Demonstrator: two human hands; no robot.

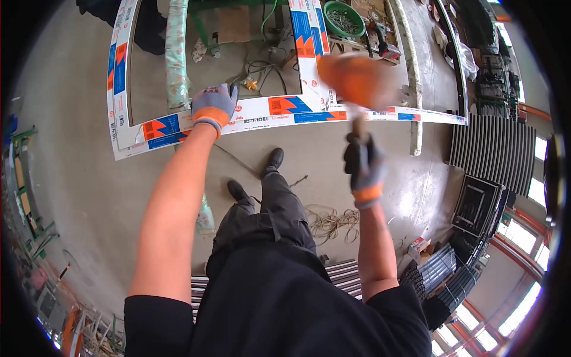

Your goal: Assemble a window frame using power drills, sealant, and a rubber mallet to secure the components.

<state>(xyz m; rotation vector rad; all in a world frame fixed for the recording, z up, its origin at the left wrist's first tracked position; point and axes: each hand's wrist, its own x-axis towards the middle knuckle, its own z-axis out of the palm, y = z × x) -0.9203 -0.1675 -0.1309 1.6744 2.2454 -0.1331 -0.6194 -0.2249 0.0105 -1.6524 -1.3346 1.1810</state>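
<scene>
A large window frame wrapped in white, blue and orange protective film lies in front of me. My left hand, in a grey and orange work glove, grips its near bar left of the middle; the fingertips go over the far side and are partly hidden. My right hand, gloved alike, is closed round the handle of a mallet. The mallet's orange head is smeared by motion and appears over the frame's near bar, close to an upright bar. Whether it touches the frame I cannot tell.
A green bowl of screws and a cordless drill sit beyond the frame. Film-wrapped supports run under it. Cables lie inside the opening, and a coiled rope is on the floor. Stacked profiles stand at the right.
</scene>
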